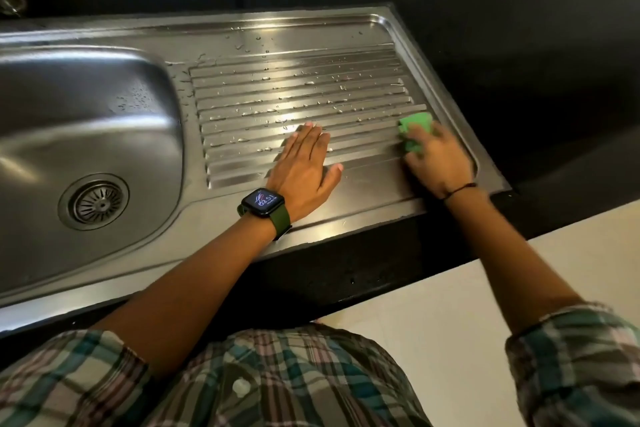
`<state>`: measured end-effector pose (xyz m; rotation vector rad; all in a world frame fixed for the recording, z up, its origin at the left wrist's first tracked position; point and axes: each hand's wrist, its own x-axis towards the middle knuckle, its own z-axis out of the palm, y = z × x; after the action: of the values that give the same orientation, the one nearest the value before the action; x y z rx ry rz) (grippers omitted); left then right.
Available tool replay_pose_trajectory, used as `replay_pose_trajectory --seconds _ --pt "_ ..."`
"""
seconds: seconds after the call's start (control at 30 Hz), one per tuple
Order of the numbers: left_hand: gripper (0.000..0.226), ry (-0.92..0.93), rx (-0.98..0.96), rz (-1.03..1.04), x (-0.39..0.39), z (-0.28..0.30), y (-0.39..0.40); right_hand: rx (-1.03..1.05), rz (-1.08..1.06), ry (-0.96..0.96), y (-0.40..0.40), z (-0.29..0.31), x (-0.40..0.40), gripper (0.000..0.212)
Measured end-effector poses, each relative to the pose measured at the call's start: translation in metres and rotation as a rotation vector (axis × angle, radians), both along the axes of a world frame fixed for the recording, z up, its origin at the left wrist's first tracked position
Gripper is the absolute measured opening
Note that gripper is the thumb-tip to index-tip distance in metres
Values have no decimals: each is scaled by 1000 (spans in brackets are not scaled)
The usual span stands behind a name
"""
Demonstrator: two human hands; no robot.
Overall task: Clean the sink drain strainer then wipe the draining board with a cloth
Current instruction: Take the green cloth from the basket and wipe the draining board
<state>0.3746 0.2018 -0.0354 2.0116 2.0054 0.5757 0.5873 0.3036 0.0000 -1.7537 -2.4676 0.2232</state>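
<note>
Item: stainless steel sink unit set in a black counter (519, 62); basin left, ribbed draining board (294, 90) right.

Drain strainer (98, 202): seated in the basin floor, near left. Looks free of debris, so that step is judged complete.

Cloth: green cloth (414, 133), bunched, at the near right corner of the draining board, touching the ribs.

Right hand (438, 163): grip clamped on the cloth, fingers curled over it and pressing it down. Blurred, so finger detail is unclear.

Left hand (304, 166): grip apart, holding nothing; palm and fingers flat on the ribs near the board's middle. Wristwatch (262, 203) with green strap on this wrist.

Condition of the board: water droplets (308, 82) scattered over the middle and far ribs and along the edge beside the basin; the near right strip around the cloth looks drier. Wiping is judged at an early stage.

Risks:
- Bunched cloth rides the rib tops and leaves water in the grooves.
- A stroke toward the right rim pushes water onto the counter instead of the basin.
- The flat left hand covers part of the board; that patch goes unwiped, or is smeared, unless the hand lifts.
- Wet steel under the bracing palm may let it slide.
- The watch sits low, near wet metal.
</note>
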Motion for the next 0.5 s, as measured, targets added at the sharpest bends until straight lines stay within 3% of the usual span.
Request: replay_pose_trajectory --seconds 0.17,0.3,0.5 --pt "67 -17 14 56 -2 2 -3 -53 -46 -16 30 -5 20 48" --pt "68 -18 -18 128 -21 1 -13 -13 -92 104 24 -6 -4 44" --pt "68 -1 -41 142 -34 2 -20 -144 190 386 -45 -3 -105 50"
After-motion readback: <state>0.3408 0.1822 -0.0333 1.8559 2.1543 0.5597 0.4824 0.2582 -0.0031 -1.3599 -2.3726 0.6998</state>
